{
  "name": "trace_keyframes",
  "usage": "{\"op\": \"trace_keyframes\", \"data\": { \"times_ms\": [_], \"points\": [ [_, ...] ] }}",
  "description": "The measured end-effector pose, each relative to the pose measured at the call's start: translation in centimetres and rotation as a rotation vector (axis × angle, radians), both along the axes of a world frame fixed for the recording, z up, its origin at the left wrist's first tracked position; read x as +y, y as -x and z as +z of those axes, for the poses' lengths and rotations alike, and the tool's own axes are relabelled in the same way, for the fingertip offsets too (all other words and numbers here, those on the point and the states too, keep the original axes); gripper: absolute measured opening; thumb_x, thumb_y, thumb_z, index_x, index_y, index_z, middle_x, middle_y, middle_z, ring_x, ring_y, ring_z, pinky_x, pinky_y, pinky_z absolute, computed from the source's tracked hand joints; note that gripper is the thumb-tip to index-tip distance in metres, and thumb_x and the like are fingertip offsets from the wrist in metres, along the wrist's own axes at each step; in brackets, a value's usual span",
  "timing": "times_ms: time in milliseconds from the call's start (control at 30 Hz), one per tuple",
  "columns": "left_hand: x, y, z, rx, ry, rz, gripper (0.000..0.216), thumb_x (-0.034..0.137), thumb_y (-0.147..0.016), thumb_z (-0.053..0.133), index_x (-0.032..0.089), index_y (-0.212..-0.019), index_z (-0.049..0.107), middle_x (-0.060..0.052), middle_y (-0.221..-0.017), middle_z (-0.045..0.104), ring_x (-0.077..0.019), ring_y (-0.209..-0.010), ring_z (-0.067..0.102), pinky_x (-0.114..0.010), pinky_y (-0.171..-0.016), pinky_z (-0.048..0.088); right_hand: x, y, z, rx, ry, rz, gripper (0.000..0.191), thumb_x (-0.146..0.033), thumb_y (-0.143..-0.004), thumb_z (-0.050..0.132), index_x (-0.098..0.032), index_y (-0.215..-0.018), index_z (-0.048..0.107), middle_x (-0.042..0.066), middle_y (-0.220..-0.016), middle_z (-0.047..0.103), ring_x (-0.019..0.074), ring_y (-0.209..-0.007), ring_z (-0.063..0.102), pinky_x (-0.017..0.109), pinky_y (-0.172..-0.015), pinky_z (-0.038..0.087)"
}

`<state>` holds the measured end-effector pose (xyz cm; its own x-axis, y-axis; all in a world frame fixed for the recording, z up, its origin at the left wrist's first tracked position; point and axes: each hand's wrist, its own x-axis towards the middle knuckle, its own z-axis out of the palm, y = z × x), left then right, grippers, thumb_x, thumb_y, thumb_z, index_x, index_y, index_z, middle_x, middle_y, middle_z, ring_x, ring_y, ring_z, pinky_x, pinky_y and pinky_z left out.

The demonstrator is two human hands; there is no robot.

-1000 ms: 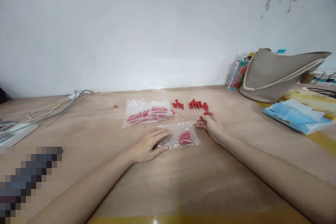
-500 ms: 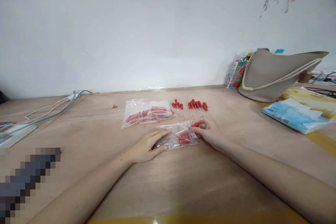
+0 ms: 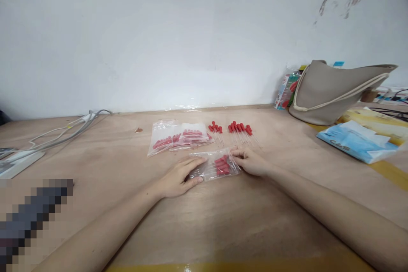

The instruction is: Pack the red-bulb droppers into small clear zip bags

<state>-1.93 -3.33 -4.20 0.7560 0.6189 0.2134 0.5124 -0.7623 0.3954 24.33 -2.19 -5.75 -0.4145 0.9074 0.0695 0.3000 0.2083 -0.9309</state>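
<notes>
A clear zip-lock bag (image 3: 208,172) lies flat between my hands, with several red-bulbed droppers (image 3: 222,168) inside it. My left hand (image 3: 180,177) holds the bag's left end, thumb at the near edge and fingers along the far edge. At the right end, the fingertips of my right hand (image 3: 250,160) are closed on the bag's mouth; whether they also touch a dropper bulb is hard to see. Beyond the bag lie two loose groups of droppers, a smaller left group (image 3: 215,127) and a larger right group (image 3: 239,127), red bulbs pointing away from me.
Filled bags of droppers (image 3: 164,141) lie stacked behind my left hand. At the right stand a grey bag (image 3: 334,91) and a blue tissue pack (image 3: 353,140). Cables (image 3: 79,129) run along the left of the wooden table (image 3: 197,225); a pale wall closes off the back.
The dropper that my right hand held at the bag's mouth has slid left into the bag, its bulb now beside the others. My left hand has stayed in place.
</notes>
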Motion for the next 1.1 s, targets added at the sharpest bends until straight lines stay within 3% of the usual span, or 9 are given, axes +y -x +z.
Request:
{"op": "trace_keyframes", "data": {
  "times_ms": [67, 167, 233, 367, 567, 767, 833, 967, 1100],
  "points": [
    [0.0, 0.0, -0.1, 0.0, -0.001, -0.004, 0.048, 0.035, -0.088, 0.046, 0.022, -0.134, 0.035, -0.008, -0.132, 0.046, -0.0226, -0.121, 0.042, -0.041, -0.102, 0.035, 0.8, -0.7, 0.1, -0.048, 0.029, -0.108, 0.024, -0.038, -0.075, 0.051, -0.018, -0.074, 0.064, 0.0, -0.062, 0.06, 0.014, -0.061, 0.056, 0.027, -0.061, 0.045],
    [0.1, 0.0, -0.2, 0.002, -0.006, -0.003, 0.048, 0.036, -0.088, 0.047, 0.022, -0.133, 0.037, -0.008, -0.132, 0.046, -0.0227, -0.122, 0.042, -0.041, -0.102, 0.035, 2.9, -1.6, 0.3, -0.24, -0.164, -0.425, 0.014, -0.03, -0.069, 0.057, -0.016, -0.072, 0.061, 0.002, -0.067, 0.063, 0.0134, -0.061, 0.055, 0.026, -0.06, 0.043],
    [0.2, 0.0, -0.3, 0.002, -0.009, -0.002, 0.046, 0.036, -0.088, 0.047, 0.022, -0.132, 0.039, -0.008, -0.131, 0.047, -0.0224, -0.121, 0.042, -0.041, -0.102, 0.036, 4.4, -1.9, 0.5, -0.361, -0.268, -0.552, 0.012, -0.027, -0.068, 0.058, -0.016, -0.073, 0.06, 0.004, -0.074, 0.064, 0.0143, -0.067, 0.057, 0.025, -0.064, 0.042],
    [0.3, 0.1, -0.4, -0.005, -0.015, -0.013, 0.044, 0.036, -0.088, 0.047, 0.022, -0.129, 0.042, -0.007, -0.131, 0.048, -0.0217, -0.121, 0.042, -0.041, -0.102, 0.035, 6.8, -1.1, 0.9, -0.588, -0.31, -0.661, 0.019, -0.027, -0.07, 0.057, -0.016, -0.085, 0.058, 0.007, -0.086, 0.065, 0.0185, -0.081, 0.06, 0.027, -0.068, 0.042],
    [0.3, 0.1, -0.5, -0.007, -0.021, -0.019, 0.042, 0.035, -0.088, 0.047, 0.022, -0.128, 0.044, -0.008, -0.13, 0.048, -0.022, -0.121, 0.043, -0.041, -0.102, 0.036, 8.1, 1.1, 1.6, -0.778, -0.198, -0.705, 0.029, -0.028, -0.074, 0.052, -0.011, -0.099, 0.054, 0.017, -0.097, 0.063, 0.0272, -0.091, 0.06, 0.031, -0.068, 0.042],
    [0.4, 0.1, -0.6, 0.0, -0.029, -0.025, 0.043, 0.035, -0.088, 0.047, 0.021, -0.129, 0.043, -0.008, -0.131, 0.047, -0.0214, -0.121, 0.042, -0.04, -0.102, 0.036, 8.1, 0.9, 2.2, -0.553, -0.076, -0.727, 0.039, -0.026, -0.071, 0.058, -0.008, -0.104, 0.049, 0.019, -0.096, 0.061, 0.0264, -0.087, 0.061, 0.03, -0.067, 0.044],
    [0.4, 0.1, -0.6, 0.002, -0.028, -0.022, 0.043, 0.035, -0.088, 0.047, 0.021, -0.129, 0.043, -0.008, -0.131, 0.047, -0.0212, -0.122, 0.042, -0.04, -0.102, 0.036, 7.6, 0.3, 2.3, -0.461, -0.078, -0.705, 0.046, -0.022, -0.071, 0.057, -0.008, -0.113, 0.043, 0.013, -0.088, 0.062, 0.0216, -0.079, 0.061, 0.028, -0.064, 0.045],
    [0.3, 0.1, -0.6, 0.001, -0.03, -0.025, 0.043, 0.034, -0.088, 0.047, 0.021, -0.129, 0.043, -0.008, -0.131, 0.047, -0.021, -0.121, 0.042, -0.04, -0.102, 0.035, 5.3, -0.6, 1.6, -0.147, -0.043, -0.613, 0.074, -0.017, -0.072, 0.05, -0.014, -0.134, 0.009, -0.004, -0.062, 0.054, 0.013, -0.049, 0.056, 0.024, -0.047, 0.046],
    [0.3, 0.1, -0.5, 0.0, -0.033, -0.011, 0.043, 0.035, -0.088, 0.047, 0.021, -0.128, 0.044, -0.008, -0.131, 0.048, -0.0214, -0.121, 0.043, -0.04, -0.102, 0.036, 3.2, -0.5, 0.0, 0.241, 0.027, -0.642, 0.076, -0.016, -0.067, 0.053, -0.018, -0.131, 0.01, -0.009, -0.06, 0.047, 0.0125, -0.046, 0.056, 0.025, -0.043, 0.049]
  ]
}}
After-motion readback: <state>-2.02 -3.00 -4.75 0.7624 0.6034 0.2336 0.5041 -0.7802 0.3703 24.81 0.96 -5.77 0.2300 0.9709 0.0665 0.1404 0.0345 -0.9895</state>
